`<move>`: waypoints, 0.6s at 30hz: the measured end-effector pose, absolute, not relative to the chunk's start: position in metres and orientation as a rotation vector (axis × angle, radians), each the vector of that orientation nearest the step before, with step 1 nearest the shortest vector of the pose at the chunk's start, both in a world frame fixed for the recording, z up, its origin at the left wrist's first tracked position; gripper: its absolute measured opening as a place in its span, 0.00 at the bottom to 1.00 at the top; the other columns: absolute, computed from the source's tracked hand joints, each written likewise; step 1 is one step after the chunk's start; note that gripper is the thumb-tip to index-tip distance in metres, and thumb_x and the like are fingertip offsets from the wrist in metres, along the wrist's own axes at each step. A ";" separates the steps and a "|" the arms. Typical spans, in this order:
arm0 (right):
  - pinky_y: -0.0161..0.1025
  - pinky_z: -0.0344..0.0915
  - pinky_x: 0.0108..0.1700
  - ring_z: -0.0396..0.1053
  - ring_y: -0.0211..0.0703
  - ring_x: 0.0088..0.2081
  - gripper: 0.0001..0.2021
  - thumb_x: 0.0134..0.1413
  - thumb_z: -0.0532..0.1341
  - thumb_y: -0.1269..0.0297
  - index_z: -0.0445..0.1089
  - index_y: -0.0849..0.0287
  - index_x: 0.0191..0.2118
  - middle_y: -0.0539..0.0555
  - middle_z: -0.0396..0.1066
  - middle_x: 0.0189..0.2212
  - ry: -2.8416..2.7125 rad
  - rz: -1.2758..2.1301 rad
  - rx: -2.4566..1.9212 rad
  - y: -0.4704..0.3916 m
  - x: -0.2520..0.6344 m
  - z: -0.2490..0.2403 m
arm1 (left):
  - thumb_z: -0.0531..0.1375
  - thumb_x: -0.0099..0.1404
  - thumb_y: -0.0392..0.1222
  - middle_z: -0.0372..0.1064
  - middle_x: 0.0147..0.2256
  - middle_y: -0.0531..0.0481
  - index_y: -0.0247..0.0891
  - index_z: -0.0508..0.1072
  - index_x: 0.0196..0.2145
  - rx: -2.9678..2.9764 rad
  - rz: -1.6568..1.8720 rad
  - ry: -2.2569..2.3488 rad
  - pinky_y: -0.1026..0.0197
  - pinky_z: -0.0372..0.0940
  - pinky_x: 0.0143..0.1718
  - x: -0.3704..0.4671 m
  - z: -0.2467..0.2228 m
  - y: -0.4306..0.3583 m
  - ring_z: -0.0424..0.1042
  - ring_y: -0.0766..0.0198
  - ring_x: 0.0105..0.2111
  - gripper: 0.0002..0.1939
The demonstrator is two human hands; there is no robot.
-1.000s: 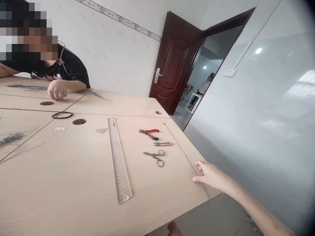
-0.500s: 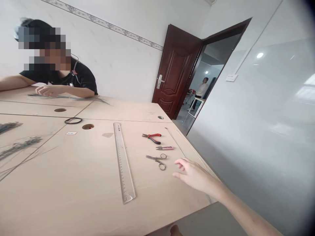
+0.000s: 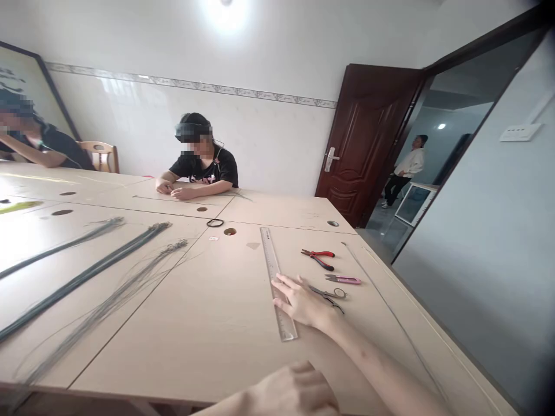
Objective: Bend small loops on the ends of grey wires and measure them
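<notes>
My right hand (image 3: 299,297) reaches over the lower half of a clear ruler (image 3: 269,254), its fingers spread and touching the ruler. My left hand (image 3: 299,390) is at the bottom edge, its fingers curled under; whatever it may hold is hidden. Silver scissors (image 3: 339,293) lie beside my right hand, partly covered by it. Beyond them are pink thread snips (image 3: 347,280) and red-and-black pliers (image 3: 323,254).
Bundles of grey wire (image 3: 87,277) lie on the left of the wooden table (image 3: 173,346). A black ring (image 3: 215,223) is near a table hole. A thin wire (image 3: 390,309) runs along the right side. Two people sit across; another stands beyond the doorway.
The view has swung left. My right hand has moved left past the scissors onto the ruler. More of my left hand has come into view at the bottom.
</notes>
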State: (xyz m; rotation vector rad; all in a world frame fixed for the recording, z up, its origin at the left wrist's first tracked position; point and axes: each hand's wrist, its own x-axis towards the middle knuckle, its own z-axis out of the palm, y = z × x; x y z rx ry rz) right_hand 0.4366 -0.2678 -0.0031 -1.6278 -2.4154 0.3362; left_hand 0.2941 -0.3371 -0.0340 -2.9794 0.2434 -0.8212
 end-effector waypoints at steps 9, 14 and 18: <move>0.61 0.42 0.62 0.51 0.53 0.62 0.20 0.62 0.54 0.58 0.60 0.58 0.58 0.59 0.55 0.61 -2.219 0.250 -1.839 -0.258 0.495 -0.015 | 0.51 0.60 0.30 0.72 0.34 0.48 0.38 0.67 0.40 -3.147 -1.163 -0.474 0.60 0.65 0.37 0.258 -0.014 -0.316 0.69 0.63 0.33 0.11; 0.58 0.40 0.64 0.49 0.52 0.64 0.21 0.63 0.49 0.63 0.57 0.63 0.60 0.62 0.54 0.62 -2.218 0.208 -1.827 -0.253 0.501 -0.027 | 0.52 0.64 0.34 0.73 0.36 0.48 0.38 0.70 0.39 -2.970 -1.077 -0.988 0.58 0.64 0.42 0.226 -0.003 -0.263 0.70 0.63 0.37 0.08; 0.53 0.41 0.66 0.47 0.52 0.64 0.23 0.62 0.45 0.58 0.61 0.62 0.58 0.60 0.53 0.63 -2.214 0.160 -1.778 -0.257 0.489 -0.030 | 0.54 0.67 0.40 0.71 0.36 0.47 0.34 0.71 0.37 -2.647 -1.031 -1.559 0.53 0.66 0.43 0.161 0.005 -0.192 0.70 0.61 0.38 0.08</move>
